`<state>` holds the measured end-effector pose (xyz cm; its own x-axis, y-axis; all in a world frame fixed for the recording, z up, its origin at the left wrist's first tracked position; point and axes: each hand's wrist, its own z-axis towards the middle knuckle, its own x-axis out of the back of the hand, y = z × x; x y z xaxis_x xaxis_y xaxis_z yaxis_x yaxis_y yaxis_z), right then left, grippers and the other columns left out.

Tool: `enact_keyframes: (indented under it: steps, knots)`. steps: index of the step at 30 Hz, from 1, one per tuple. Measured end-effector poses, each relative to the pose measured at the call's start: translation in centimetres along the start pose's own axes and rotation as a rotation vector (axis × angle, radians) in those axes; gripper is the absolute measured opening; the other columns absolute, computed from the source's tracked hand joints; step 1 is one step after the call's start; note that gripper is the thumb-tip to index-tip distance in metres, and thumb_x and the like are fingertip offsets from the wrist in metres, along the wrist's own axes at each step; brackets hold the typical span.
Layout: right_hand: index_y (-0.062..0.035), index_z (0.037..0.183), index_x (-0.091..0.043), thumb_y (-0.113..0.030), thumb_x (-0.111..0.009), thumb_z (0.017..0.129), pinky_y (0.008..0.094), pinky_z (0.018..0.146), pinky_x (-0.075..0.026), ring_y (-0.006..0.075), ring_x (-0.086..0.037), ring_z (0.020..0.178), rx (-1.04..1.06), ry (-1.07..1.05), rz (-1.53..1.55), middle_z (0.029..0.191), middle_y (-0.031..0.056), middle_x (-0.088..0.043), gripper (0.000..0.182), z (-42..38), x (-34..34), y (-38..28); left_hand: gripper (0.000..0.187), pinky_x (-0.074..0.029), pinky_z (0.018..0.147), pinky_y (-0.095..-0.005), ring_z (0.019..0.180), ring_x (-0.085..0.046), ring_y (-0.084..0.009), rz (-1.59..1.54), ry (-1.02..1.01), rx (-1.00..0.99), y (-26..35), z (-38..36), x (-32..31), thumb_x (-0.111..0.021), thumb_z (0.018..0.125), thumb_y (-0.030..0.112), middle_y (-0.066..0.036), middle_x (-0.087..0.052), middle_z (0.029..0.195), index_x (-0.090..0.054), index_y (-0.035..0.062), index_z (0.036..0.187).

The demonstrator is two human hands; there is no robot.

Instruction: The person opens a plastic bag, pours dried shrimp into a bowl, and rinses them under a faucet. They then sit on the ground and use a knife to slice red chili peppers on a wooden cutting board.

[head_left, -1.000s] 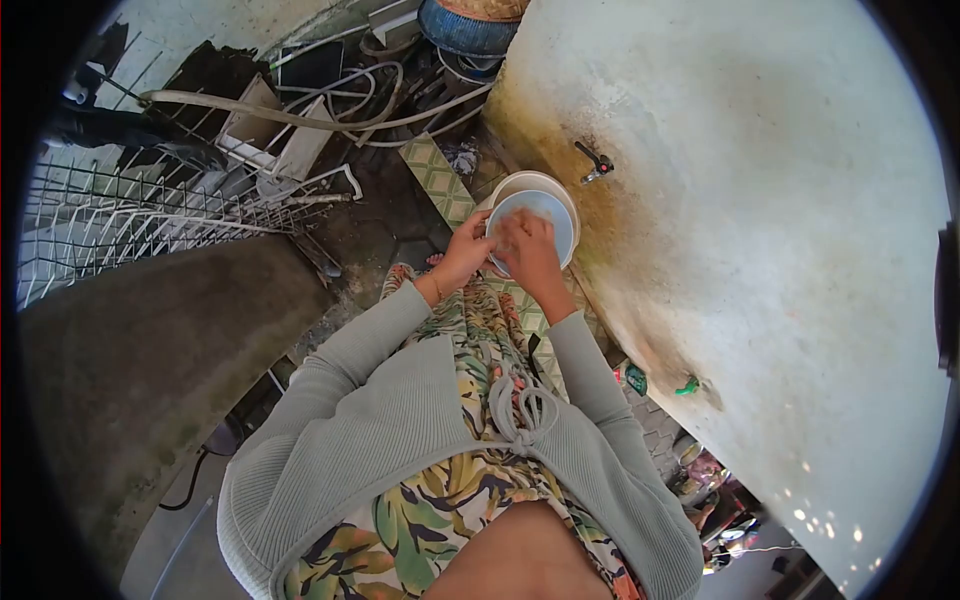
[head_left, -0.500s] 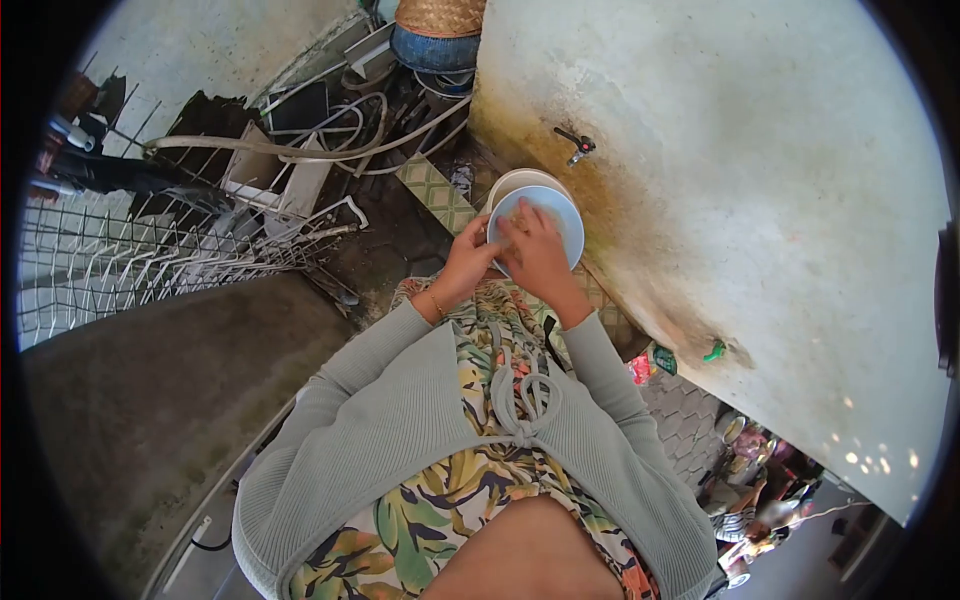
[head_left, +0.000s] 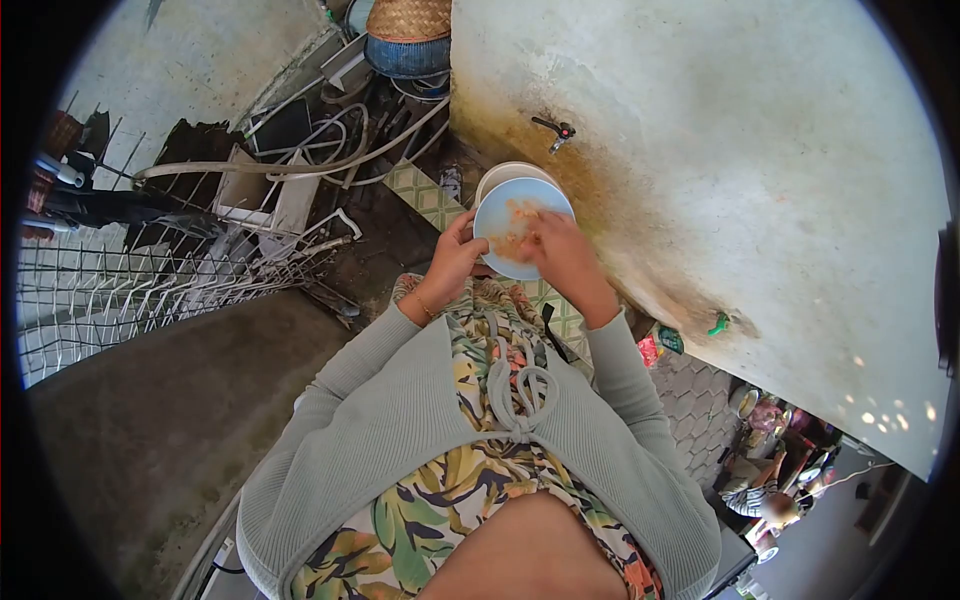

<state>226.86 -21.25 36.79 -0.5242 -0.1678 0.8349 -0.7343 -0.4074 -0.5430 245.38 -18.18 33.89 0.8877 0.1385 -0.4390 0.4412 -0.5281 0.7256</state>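
Observation:
A light blue bowl (head_left: 495, 205) is tilted toward me, with wet orange-brown bits (head_left: 518, 218) spread over its inside. My left hand (head_left: 458, 262) grips its left rim, thumb on the inner edge and fingers underneath. Inside the bowl at the right, my right hand (head_left: 563, 252) has its fingers curled in against the bits; their tips are slightly blurred, and whatever they hold is hidden. Just behind and under the bowl shows the rim of a white bucket (head_left: 512, 170), its contents out of sight.
A tap (head_left: 556, 134) juts from the stained wall (head_left: 700, 120) beyond the bucket, and a green tap (head_left: 719, 323) sits further right. Hoses (head_left: 300, 165), wire mesh (head_left: 130, 260) and a woven basket (head_left: 408, 20) crowd the left. Another person (head_left: 760, 505) is at lower right.
My right hand has drawn from the bowl's middle to its right side, its spread fingers now curled. More of the orange-brown bits show. The view has shifted slightly.

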Motion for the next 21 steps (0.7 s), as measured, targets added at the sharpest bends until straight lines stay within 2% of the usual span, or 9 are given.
enact_keyframes:
  steps: [2, 4, 8, 10, 11, 13, 17, 19, 21]
  knots:
    - [-0.0016, 0.109, -0.059, -0.009, -0.066, 0.075, 0.0386, 0.078, -0.047, 0.0338, -0.058, 0.089, 0.114, 0.037, -0.107, 0.099, 0.0212, -0.061, 0.036, -0.9, -0.8, -1.0, 0.055, -0.06, 0.066, -0.0359, 0.091, -0.063, -0.0225, 0.026, 0.006, 0.007, 0.2, -0.2, -0.1, -0.047, 0.079, -0.004, -0.013, -0.056, 0.111, -0.035, 0.0014, 0.132]
    - [-0.0024, 0.107, -0.06, -0.007, -0.063, 0.073, 0.0427, 0.073, -0.048, 0.0356, -0.059, 0.087, -0.15, -0.145, -0.019, 0.099, 0.0192, -0.059, 0.035, -1.5, -2.3, -0.6, 0.053, -0.06, 0.066, -0.0363, 0.092, -0.063, -0.0226, 0.017, 0.018, 0.008, -0.4, -0.6, -0.3, -0.048, 0.08, -0.003, -0.013, -0.056, 0.111, -0.035, 0.0017, 0.131]
    - [-0.0019, 0.103, -0.062, -0.007, -0.064, 0.072, 0.043, 0.071, -0.047, 0.0365, -0.057, 0.089, -0.163, -0.168, 0.062, 0.098, 0.0198, -0.058, 0.032, -0.5, -2.3, 0.6, 0.048, -0.06, 0.065, -0.037, 0.093, -0.062, -0.0217, -0.022, 0.001, 0.041, 0.1, -1.1, -0.7, -0.049, 0.083, 0.0, -0.012, -0.056, 0.11, -0.037, 0.0032, 0.129]
    - [-0.0025, 0.096, -0.064, -0.008, -0.064, 0.07, 0.0405, 0.072, -0.047, 0.0359, -0.055, 0.088, -0.359, -0.041, 0.1, 0.095, 0.0168, -0.057, 0.026, 0.7, 0.2, -1.9, 0.048, -0.06, 0.066, -0.037, 0.093, -0.062, -0.021, 0.025, -0.014, 0.021, 0.5, -1.4, -1.1, -0.05, 0.083, 0.0, -0.011, -0.056, 0.109, -0.038, 0.0037, 0.129]
    - [-0.0025, 0.096, -0.064, -0.008, -0.064, 0.07, 0.0405, 0.072, -0.047, 0.0359, -0.055, 0.088, -0.362, -0.038, 0.101, 0.095, 0.0168, -0.057, 0.026, 1.0, -0.3, -1.7, 0.048, -0.06, 0.066, -0.037, 0.092, -0.062, -0.0204, 0.069, -0.037, 0.0, 0.6, -1.4, -1.3, -0.05, 0.083, 0.0, -0.011, -0.056, 0.108, -0.038, 0.0041, 0.129]
    - [-0.0055, 0.097, -0.066, -0.01, -0.064, 0.073, 0.0379, 0.078, -0.044, 0.0333, -0.053, 0.089, -0.092, 0.257, -0.144, 0.093, 0.0141, -0.057, 0.024, 1.6, -1.7, -1.0, 0.049, -0.06, 0.066, -0.0372, 0.092, -0.061, -0.02, 0.046, -0.051, -0.02, 0.4, -1.5, -1.7, -0.05, 0.082, -0.001, -0.01, -0.056, 0.107, -0.037, 0.0039, 0.13]
    - [-0.0056, 0.092, -0.067, -0.008, -0.064, 0.072, 0.038, 0.081, -0.042, 0.033, -0.05, 0.091, -0.008, 0.251, -0.116, 0.095, 0.0129, -0.057, 0.02, 1.1, -2.9, -3.2, 0.052, -0.06, 0.067, -0.0378, 0.094, -0.059, -0.0194, 0.066, -0.065, -0.131, -0.2, -0.3, -0.6, -0.048, 0.081, -0.002, -0.01, -0.055, 0.107, -0.036, 0.0039, 0.131]
    - [-0.0046, 0.091, -0.066, -0.006, -0.064, 0.072, 0.0376, 0.078, -0.044, 0.0321, -0.052, 0.086, 0.059, 0.02, 0.028, 0.088, 0.0128, -0.059, 0.019, 0.2, -3.0, -2.3, 0.053, -0.06, 0.067, -0.0379, 0.094, -0.059, -0.0192, 0.047, -0.048, -0.087, -0.1, -0.8, -0.5, -0.047, 0.08, -0.003, -0.01, -0.054, 0.108, -0.037, 0.004, 0.131]
    - [-0.0048, 0.092, -0.066, -0.006, -0.063, 0.073, 0.0379, 0.077, -0.044, 0.0319, -0.053, 0.085, 0.014, -0.078, 0.031, 0.087, 0.0129, -0.06, 0.019, 0.1, -2.3, -1.2, 0.054, -0.06, 0.067, -0.038, 0.094, -0.058, -0.019, 0.034, -0.041, -0.041, 0.4, -1.0, -0.7, -0.046, 0.079, -0.004, -0.01, -0.053, 0.109, -0.037, 0.0041, 0.131]
